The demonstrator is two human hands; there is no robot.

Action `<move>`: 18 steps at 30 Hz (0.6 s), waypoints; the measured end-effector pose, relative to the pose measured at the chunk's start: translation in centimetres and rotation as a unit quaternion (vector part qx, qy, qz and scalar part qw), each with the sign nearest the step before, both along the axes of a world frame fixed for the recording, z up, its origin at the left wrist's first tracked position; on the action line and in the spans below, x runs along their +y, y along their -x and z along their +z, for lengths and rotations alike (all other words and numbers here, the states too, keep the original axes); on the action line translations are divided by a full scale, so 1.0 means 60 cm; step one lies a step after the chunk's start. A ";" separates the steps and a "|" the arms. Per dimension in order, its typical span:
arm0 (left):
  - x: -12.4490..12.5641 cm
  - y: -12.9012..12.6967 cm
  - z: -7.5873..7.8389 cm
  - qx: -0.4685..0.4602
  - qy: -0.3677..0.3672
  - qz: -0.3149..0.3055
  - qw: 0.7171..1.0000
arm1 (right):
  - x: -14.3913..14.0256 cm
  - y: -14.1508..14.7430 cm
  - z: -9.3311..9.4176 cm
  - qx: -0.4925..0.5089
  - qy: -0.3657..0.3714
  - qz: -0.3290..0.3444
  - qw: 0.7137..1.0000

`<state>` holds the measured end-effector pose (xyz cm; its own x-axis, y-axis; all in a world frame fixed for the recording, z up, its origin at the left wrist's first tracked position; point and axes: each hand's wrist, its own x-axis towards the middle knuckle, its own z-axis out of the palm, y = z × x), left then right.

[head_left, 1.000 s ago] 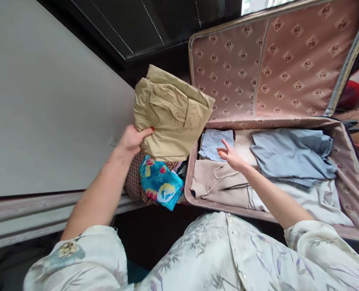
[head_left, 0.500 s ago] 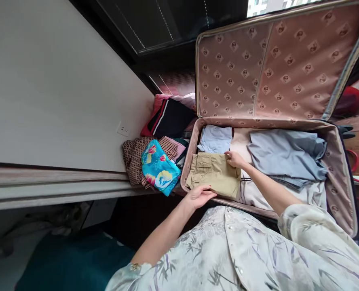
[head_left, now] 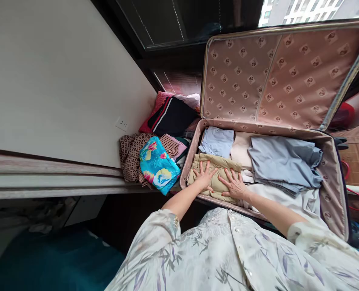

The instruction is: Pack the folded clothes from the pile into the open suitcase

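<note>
Khaki shorts now down from mid-air into the suitcase near-left corner, both hands flat on top, fingers spread: left hand left half, right hand right half, long axis left-right.

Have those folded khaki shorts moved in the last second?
Yes. The khaki shorts went from held up left of the suitcase down into its near-left corner, under the left hand and right hand.

Floral cloth on clothes pile left of case, by wall socket. Window behind; red item far right.
</note>
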<state>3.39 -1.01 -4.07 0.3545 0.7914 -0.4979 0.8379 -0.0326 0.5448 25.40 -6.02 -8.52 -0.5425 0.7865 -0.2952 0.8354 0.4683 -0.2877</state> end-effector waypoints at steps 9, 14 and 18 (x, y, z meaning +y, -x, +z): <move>-0.001 0.042 0.046 -0.223 0.051 0.076 0.971 | -0.024 0.048 0.010 0.008 -0.083 -0.033 0.996; 0.132 0.159 0.156 -0.283 0.022 0.074 0.956 | -0.017 0.121 -0.009 0.001 -0.094 -0.053 0.994; 0.291 0.298 0.208 -0.152 -0.077 0.280 0.945 | -0.013 0.138 -0.040 -0.014 -0.101 -0.066 0.993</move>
